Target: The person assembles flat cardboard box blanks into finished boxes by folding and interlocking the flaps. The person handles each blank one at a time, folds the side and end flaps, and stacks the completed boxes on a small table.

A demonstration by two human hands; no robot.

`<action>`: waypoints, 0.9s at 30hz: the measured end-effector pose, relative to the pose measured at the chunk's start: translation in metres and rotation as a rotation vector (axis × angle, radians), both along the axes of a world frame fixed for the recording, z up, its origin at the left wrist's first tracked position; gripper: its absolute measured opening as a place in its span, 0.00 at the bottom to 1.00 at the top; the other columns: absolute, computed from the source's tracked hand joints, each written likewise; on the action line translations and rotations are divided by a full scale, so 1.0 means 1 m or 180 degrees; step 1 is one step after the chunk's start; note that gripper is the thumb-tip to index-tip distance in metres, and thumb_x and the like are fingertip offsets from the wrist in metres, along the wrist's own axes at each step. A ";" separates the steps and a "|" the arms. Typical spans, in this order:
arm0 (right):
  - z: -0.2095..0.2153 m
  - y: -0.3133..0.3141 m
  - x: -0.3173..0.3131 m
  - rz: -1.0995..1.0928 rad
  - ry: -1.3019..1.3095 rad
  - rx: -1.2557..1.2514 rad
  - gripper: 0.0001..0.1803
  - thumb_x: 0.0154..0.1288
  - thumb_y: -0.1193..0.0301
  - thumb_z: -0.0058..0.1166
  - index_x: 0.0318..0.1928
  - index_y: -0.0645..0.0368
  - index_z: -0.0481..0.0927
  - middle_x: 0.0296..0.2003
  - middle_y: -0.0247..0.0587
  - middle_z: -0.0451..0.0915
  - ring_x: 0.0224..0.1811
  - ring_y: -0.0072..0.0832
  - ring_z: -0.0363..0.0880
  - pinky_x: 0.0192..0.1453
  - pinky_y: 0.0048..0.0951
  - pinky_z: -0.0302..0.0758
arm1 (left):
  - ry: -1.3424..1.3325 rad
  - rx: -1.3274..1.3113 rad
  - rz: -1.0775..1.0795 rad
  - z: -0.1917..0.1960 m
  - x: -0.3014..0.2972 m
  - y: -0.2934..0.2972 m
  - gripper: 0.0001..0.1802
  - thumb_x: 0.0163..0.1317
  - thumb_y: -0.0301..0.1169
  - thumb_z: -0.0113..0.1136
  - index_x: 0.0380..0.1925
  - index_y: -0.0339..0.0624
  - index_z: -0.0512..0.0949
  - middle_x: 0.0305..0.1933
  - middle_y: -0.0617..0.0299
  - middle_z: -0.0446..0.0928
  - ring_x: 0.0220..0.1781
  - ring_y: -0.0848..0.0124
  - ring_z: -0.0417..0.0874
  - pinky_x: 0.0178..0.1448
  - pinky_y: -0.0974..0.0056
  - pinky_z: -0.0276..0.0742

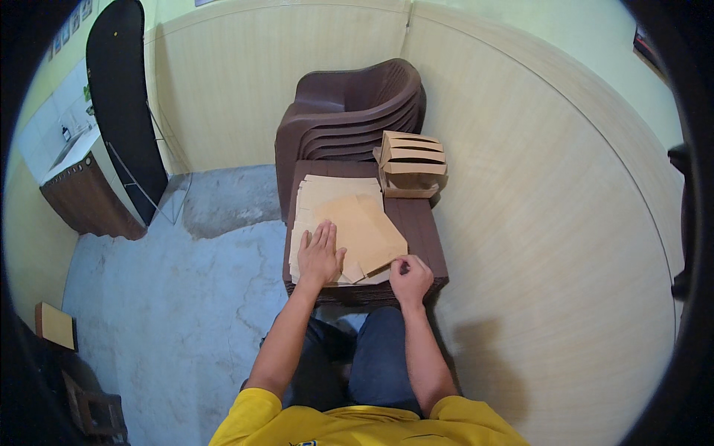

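A flat tan paper bag lies at an angle on a pile of lighter brown paper sheets. My left hand rests flat on the bag's left side, its fingers stretched out and a little apart. At the bag's lower right corner, my right hand is closed, with thumb and fingertips pinching the edge. Near the bag's lower edge, a folded flap shows between the two hands. The paper lies on a dark brown stacked plastic surface in front of my knees.
Several brown paper bags stand opened in a row at the far right of the surface. Stacked brown plastic chairs rise behind. A wood-patterned wall runs along the right. A tall black board leans by a sink counter at far left.
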State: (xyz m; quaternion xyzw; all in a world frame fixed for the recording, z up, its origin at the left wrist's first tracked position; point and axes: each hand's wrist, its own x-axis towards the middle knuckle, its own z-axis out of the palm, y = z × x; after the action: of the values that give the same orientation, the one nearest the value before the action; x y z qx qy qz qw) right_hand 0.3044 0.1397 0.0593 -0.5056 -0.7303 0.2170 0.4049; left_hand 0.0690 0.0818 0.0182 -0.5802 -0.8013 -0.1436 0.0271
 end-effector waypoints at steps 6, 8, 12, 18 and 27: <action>0.001 -0.035 -0.043 0.1154 -0.0907 0.1524 0.24 0.65 0.67 0.62 0.60 0.62 0.85 0.60 0.51 0.85 0.70 0.47 0.79 0.77 0.54 0.69 | -0.0075 -0.0179 -0.0073 0.006 -0.008 0.000 0.38 0.84 0.54 0.42 0.85 0.46 0.59 0.91 0.62 0.57 0.90 0.66 0.57 0.90 0.35 0.40; -0.007 -0.041 -0.057 0.1513 -0.1327 0.1585 0.31 0.70 0.61 0.60 0.69 0.61 0.79 0.70 0.52 0.78 0.79 0.46 0.70 0.84 0.57 0.60 | -0.0187 -0.0216 -0.0142 0.004 -0.013 0.000 0.37 0.84 0.52 0.42 0.85 0.46 0.59 0.91 0.62 0.57 0.91 0.66 0.55 0.90 0.34 0.39; -0.023 -0.057 -0.069 0.1570 -0.1970 0.1191 0.40 0.79 0.49 0.53 0.81 0.59 0.68 0.82 0.49 0.64 0.87 0.43 0.56 0.89 0.60 0.49 | -0.0265 -0.0042 -0.0342 -0.002 -0.024 -0.002 0.37 0.85 0.50 0.43 0.86 0.44 0.58 0.91 0.61 0.54 0.92 0.66 0.52 0.91 0.33 0.34; -0.026 -0.056 -0.065 0.1592 -0.2065 0.1045 0.43 0.81 0.42 0.50 0.82 0.59 0.66 0.85 0.47 0.61 0.88 0.43 0.54 0.89 0.60 0.49 | -0.0013 -0.0132 -0.0028 -0.002 -0.021 -0.001 0.39 0.84 0.49 0.42 0.87 0.43 0.54 0.92 0.60 0.51 0.93 0.61 0.47 0.91 0.31 0.28; -0.023 -0.056 -0.065 0.1606 -0.2059 0.0999 0.42 0.80 0.42 0.51 0.82 0.56 0.67 0.85 0.45 0.60 0.89 0.41 0.54 0.90 0.59 0.49 | -0.0276 -0.0643 0.0359 0.016 -0.049 0.026 0.40 0.84 0.48 0.40 0.89 0.45 0.47 0.95 0.63 0.41 0.95 0.56 0.32 0.89 0.26 0.23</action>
State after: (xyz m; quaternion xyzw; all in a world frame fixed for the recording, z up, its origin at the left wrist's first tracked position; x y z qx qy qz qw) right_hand 0.2395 0.0836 0.0366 -0.2857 -0.9442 0.0261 0.1617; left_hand 0.0203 0.1077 0.0345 -0.5272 -0.8434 -0.0853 -0.0581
